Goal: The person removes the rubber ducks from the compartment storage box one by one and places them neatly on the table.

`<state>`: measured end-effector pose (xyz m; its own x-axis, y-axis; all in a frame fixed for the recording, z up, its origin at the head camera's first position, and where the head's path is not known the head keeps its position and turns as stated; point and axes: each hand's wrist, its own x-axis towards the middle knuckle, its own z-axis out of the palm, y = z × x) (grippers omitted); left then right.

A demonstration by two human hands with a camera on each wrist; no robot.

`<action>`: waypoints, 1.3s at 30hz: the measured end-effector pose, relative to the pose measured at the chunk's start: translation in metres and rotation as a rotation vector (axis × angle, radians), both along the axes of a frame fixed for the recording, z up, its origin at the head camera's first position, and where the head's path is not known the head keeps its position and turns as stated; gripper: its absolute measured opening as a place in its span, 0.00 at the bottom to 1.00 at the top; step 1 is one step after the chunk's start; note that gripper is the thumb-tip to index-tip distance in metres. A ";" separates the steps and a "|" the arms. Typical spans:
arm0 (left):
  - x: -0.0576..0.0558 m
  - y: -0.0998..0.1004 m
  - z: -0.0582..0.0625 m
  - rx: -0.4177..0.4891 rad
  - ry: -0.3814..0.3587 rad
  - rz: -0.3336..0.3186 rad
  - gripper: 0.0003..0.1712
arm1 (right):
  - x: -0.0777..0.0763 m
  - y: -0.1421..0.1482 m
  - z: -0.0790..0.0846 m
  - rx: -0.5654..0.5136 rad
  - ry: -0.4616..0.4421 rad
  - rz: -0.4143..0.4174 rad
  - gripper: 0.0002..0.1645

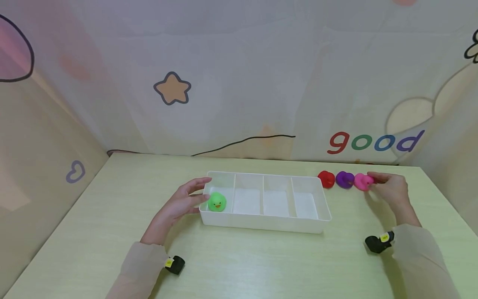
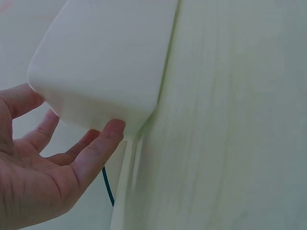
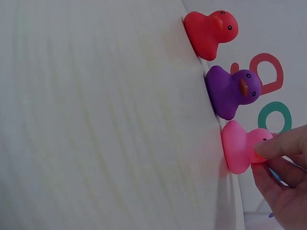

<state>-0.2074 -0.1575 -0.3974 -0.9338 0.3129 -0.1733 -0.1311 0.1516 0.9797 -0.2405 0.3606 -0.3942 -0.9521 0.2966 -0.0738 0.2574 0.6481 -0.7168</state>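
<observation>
A white tray (image 1: 267,223) with several compartments lies on the table, and a green rubber duck (image 1: 217,202) sits in its leftmost compartment. My left hand (image 1: 184,200) is at the tray's left end, its fingers spread and touching the end wall and rim. In the left wrist view, the fingertips (image 2: 115,125) rest against that end of the tray (image 2: 105,57). On the far right, my right hand (image 1: 392,189) pinches a pink rubber duck (image 1: 362,182) by its head between thumb and fingers. The pink duck (image 3: 235,146) shows in the right wrist view too.
Left of the pink duck, a purple duck (image 1: 345,180) and a red duck (image 1: 326,179) stand in a row by the tray's back right corner. A printed backdrop (image 1: 239,104) rises behind the table (image 1: 239,265).
</observation>
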 end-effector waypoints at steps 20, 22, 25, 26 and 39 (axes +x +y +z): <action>-0.002 0.002 0.000 -0.003 0.004 -0.004 0.30 | -0.022 0.033 -0.038 -0.041 0.155 -0.015 0.32; -0.002 0.002 0.000 -0.005 0.004 -0.002 0.30 | -0.025 0.031 -0.042 -0.092 0.207 0.009 0.31; -0.002 0.002 0.000 -0.007 0.004 -0.001 0.30 | -0.028 0.023 -0.047 -0.128 0.288 0.044 0.31; -0.001 0.002 0.001 -0.009 0.003 0.000 0.30 | -0.029 0.020 -0.047 -0.150 0.307 0.058 0.31; 0.002 0.002 0.003 -0.009 -0.002 0.008 0.30 | -0.004 -0.053 -0.022 -0.206 0.387 0.216 0.32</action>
